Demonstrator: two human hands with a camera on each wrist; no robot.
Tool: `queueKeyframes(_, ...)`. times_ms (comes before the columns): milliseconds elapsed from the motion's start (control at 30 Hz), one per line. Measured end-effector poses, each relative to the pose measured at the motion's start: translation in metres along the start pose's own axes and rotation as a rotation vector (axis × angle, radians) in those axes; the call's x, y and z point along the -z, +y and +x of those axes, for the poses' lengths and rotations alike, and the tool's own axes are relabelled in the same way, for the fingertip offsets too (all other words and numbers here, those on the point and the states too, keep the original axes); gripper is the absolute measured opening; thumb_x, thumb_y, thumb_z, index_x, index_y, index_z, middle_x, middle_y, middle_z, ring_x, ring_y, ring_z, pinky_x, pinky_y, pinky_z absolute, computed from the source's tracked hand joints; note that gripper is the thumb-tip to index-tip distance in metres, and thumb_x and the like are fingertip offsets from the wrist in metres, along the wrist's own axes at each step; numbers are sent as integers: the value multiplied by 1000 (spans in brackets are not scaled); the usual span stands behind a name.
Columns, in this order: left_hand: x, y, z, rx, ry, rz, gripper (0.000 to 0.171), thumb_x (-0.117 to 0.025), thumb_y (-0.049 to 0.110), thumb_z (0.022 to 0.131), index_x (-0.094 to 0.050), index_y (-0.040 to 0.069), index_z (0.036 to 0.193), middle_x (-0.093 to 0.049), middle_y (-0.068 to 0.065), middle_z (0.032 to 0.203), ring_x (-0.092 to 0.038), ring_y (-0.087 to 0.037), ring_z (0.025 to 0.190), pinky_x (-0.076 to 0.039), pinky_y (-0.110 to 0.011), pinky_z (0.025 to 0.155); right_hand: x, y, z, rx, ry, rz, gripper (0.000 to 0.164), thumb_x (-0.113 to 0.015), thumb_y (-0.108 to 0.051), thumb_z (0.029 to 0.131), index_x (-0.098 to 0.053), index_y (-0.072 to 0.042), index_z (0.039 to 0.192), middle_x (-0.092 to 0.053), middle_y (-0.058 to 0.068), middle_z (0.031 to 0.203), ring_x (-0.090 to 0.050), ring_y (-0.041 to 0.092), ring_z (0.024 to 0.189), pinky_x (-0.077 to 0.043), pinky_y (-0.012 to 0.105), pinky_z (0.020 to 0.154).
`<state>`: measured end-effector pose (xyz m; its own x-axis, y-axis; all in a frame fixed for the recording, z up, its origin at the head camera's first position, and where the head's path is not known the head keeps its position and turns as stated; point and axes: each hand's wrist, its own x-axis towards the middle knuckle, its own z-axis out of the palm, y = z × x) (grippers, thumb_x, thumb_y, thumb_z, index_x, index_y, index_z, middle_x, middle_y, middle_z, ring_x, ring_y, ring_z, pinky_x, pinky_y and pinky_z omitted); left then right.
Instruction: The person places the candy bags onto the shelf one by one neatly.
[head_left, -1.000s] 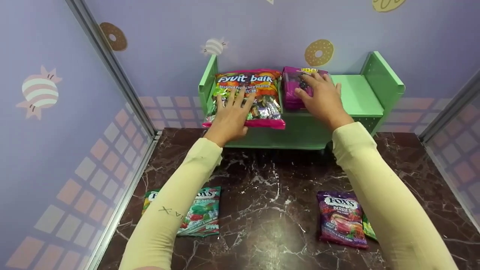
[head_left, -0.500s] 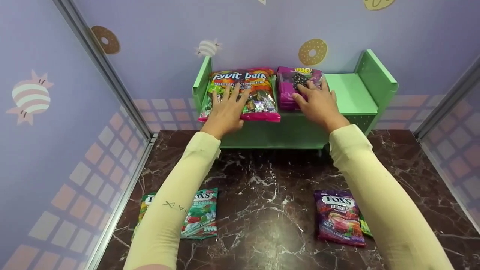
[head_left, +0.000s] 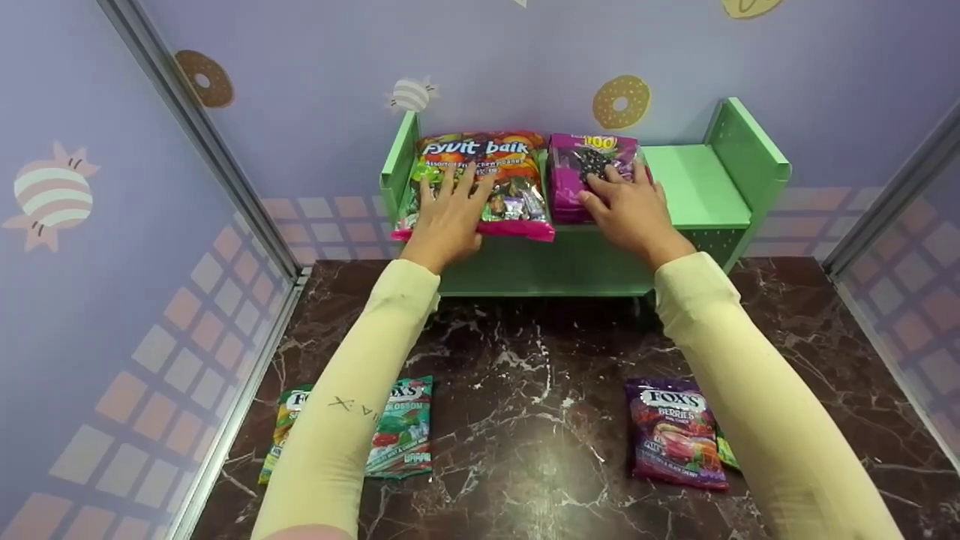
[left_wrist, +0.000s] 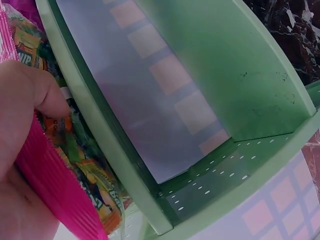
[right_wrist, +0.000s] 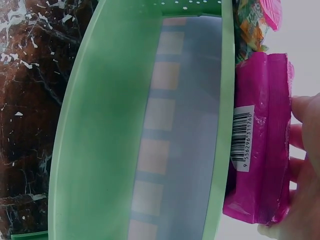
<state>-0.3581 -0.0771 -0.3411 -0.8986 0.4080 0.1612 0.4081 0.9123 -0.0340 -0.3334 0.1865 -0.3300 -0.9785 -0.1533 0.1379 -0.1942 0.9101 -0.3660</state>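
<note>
Left hand (head_left: 448, 223) lies spread on the candy bag (head_left: 517, 191). Right hand (head_left: 634, 215), also spread, touches the purple packet (head_left: 564, 184) rightward.

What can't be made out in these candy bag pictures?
Head: left part of the green FOX'S bag, behind left sleeve.
Head: part of the yellow-green bag, behind the right sleeve.
Head: part of the purple packet's front, behind the right hand.
Right wrist: part of that hand, past the right edge.

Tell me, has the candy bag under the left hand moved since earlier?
Yes: against the green shelf in the head view, the candy bag has moved slightly back, toward the wall.
</note>
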Motion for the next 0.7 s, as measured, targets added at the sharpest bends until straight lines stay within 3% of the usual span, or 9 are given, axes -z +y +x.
queueKeyframes(433, -1, 1, -2, -6, -29, 9, 100, -75, 28, 82, -10, 24, 157, -9, -12, 164, -6, -35, 151, -7, -70, 114, -6, -5, 3, 41, -7, -26, 54, -39, -46, 102, -41, -18, 148, -28, 15, 158, -5, 48, 148, -8, 68, 115)
queueKeyframes(700, 1, 3, -8, -26, -42, -1, 107, -78, 34, 78, -6, 25, 157, -5, -10, 164, -5, -35, 151, -4, -71, 114, -4, -3, 4, 35, 22, 25, 55, -42, -46, 101, -43, -16, 147, -28, 16, 158, -6, 45, 149, -7, 69, 114)
